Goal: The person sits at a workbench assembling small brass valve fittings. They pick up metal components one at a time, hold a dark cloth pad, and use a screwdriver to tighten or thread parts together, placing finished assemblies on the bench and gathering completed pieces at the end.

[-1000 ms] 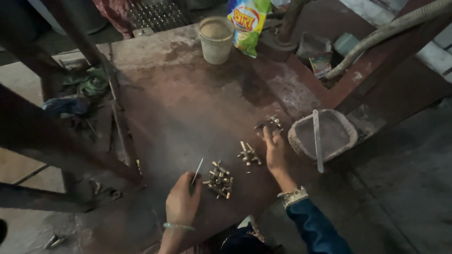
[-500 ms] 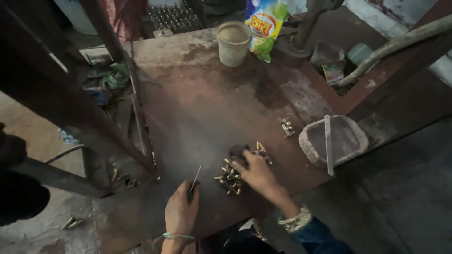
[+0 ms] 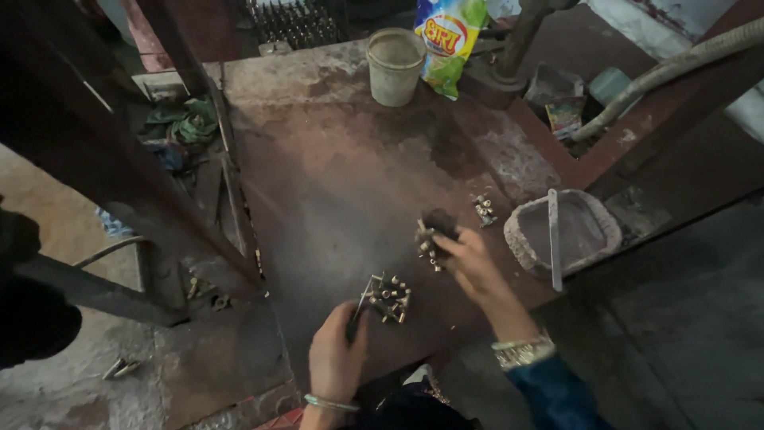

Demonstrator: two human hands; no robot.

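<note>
— Where's my right hand (image 3: 469, 267)?

— Beside the grey basket (image 3: 567, 232), fingers clutching a cluster of small brass fittings (image 3: 430, 243).

— And my left hand (image 3: 338, 354)?

— Pinching a thin metal tool (image 3: 360, 306) at the nearer fittings pile (image 3: 390, 297) on the counter (image 3: 342, 167).

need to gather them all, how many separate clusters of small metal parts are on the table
3: one cluster by the left hand, one at the right hand, one small cluster beside the shallow basket. More may be hidden under the hands.
</note>
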